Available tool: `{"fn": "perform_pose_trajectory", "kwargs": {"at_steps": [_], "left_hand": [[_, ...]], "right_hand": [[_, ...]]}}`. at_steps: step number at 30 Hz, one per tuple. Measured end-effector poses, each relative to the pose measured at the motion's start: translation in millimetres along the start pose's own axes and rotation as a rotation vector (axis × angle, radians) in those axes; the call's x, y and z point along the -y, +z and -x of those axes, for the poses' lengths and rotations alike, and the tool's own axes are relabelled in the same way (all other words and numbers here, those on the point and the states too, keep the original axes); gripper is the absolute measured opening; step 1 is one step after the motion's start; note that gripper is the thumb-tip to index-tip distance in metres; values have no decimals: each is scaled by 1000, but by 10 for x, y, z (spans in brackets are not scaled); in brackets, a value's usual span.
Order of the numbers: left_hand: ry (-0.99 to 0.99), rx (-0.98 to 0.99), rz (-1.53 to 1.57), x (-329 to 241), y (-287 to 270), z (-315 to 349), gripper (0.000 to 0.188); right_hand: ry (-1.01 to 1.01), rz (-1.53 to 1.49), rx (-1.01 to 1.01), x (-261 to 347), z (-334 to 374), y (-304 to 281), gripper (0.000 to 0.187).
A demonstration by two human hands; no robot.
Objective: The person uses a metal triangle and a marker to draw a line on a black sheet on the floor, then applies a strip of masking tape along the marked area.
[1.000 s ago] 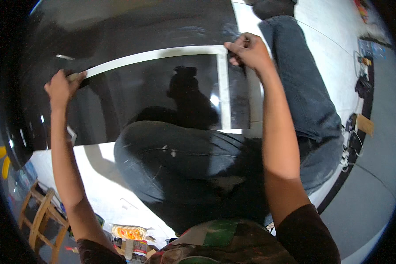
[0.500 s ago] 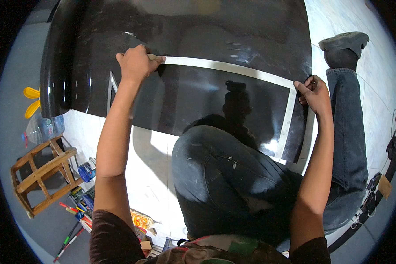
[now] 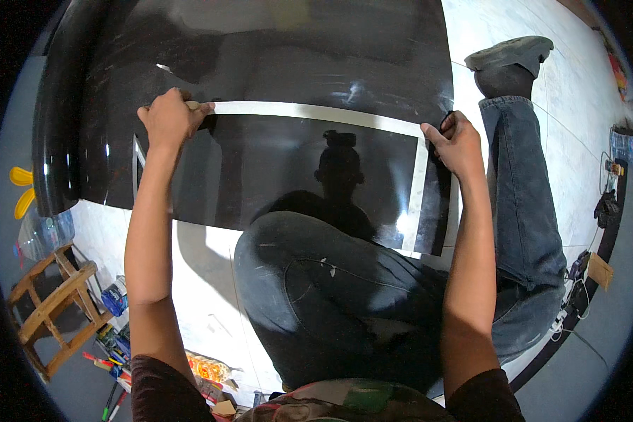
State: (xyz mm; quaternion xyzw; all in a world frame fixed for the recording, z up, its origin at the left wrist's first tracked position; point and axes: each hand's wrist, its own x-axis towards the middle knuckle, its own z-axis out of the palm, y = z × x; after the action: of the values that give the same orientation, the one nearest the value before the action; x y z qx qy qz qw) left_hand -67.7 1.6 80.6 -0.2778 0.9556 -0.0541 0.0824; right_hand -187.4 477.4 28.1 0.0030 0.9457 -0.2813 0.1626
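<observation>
A long white strip [image 3: 295, 110] lies across a glossy black sheet [image 3: 260, 165], stretching between my two hands. My left hand [image 3: 170, 121] is closed at its left end, with a small beige object [image 3: 193, 105] between the fingers; what kind it is I cannot make out. At the other end my right hand [image 3: 456, 144] pinches the strip's corner with thumb and fingers, close to the sheet's right edge. From that corner a second white strip [image 3: 416, 197] runs down toward my knee. Beside my left forearm, a narrow pale angled outline [image 3: 138, 162] shows on the sheet, partly hidden by the arm.
The sheet's left side is a thick black roll [image 3: 60, 141]. Left of it are a yellow two-lobed thing [image 3: 22, 191], a clear plastic bottle [image 3: 46, 232], a wooden frame [image 3: 53, 309] and a blue container [image 3: 114, 295]. My bent knee [image 3: 281, 246] overlaps the near edge. Cables [image 3: 559, 320] lie right.
My view has swung a little, so the whole scene sits further left in the picture. Both hands keep their places at the strip's two ends.
</observation>
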Motion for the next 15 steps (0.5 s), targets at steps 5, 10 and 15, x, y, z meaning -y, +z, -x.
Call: {"fn": "perform_pose_trajectory", "kwargs": {"at_steps": [5, 10, 15], "left_hand": [[-45, 28, 9, -56, -113, -27, 60], [-63, 51, -12, -45, -167, -33, 61], [-7, 35, -26, 56, -86, -61, 62]], "right_hand": [[2, 26, -25, -39, 14, -10, 53], [-29, 35, -1, -73, -9, 5, 53], [-41, 25, -27, -86, 16, -20, 54]]}}
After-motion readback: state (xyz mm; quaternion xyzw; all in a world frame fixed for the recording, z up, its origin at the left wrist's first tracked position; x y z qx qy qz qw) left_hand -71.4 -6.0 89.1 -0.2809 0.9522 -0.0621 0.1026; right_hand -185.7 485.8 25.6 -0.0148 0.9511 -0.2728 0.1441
